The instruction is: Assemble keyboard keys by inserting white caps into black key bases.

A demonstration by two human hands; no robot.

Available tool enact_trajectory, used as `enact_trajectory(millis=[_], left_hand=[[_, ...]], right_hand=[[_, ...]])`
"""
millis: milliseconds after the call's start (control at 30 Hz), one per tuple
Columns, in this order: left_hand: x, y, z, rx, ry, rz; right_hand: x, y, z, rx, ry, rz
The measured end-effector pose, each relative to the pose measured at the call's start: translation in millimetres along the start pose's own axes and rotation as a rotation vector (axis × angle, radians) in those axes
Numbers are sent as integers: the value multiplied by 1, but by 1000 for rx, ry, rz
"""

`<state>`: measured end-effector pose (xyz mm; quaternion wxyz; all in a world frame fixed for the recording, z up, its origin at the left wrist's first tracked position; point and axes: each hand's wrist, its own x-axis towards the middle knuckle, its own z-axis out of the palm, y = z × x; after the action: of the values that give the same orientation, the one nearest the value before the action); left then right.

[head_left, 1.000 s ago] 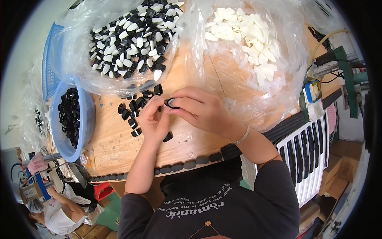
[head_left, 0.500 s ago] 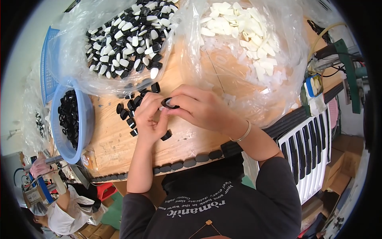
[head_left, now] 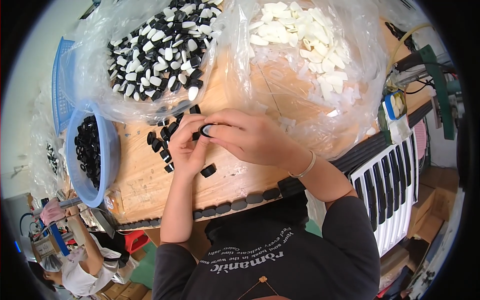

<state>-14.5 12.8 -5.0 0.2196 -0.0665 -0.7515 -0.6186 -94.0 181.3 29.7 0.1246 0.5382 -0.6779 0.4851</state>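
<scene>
At the middle of the table, my left hand point(head_left: 186, 147) pinches a small black oval piece with a pale insert point(head_left: 206, 130). My right hand point(head_left: 252, 135) meets it from the other side, finger and thumb closed on the same piece. Loose black pieces point(head_left: 165, 133) lie just left of and beyond my left hand. One more black piece point(head_left: 208, 170) rests on the wood point(head_left: 235, 177) nearer to me, right of my left wrist.
Beyond my hands, a clear bag holds mixed black and white pieces point(head_left: 150, 62); another holds cream oval pieces point(head_left: 320, 42). A blue basin point(head_left: 110, 165) of black parts stands left. Dark oval pads point(head_left: 239, 204) line the near edge. A person point(head_left: 90, 272) sits lower left.
The black piece has turned and shifted slightly left and nearer to my left fingers, its pale side showing more. My right fingers have followed it.
</scene>
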Motion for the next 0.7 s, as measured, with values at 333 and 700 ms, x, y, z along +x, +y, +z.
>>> enact_trajectory(millis=[333,700], left_hand=[[4,12,8,656,156,431],[-13,-3,-1,144,318,38]], right_hand=[[-3,-1,12,18,95,105],[13,34,-46,76,199,410]])
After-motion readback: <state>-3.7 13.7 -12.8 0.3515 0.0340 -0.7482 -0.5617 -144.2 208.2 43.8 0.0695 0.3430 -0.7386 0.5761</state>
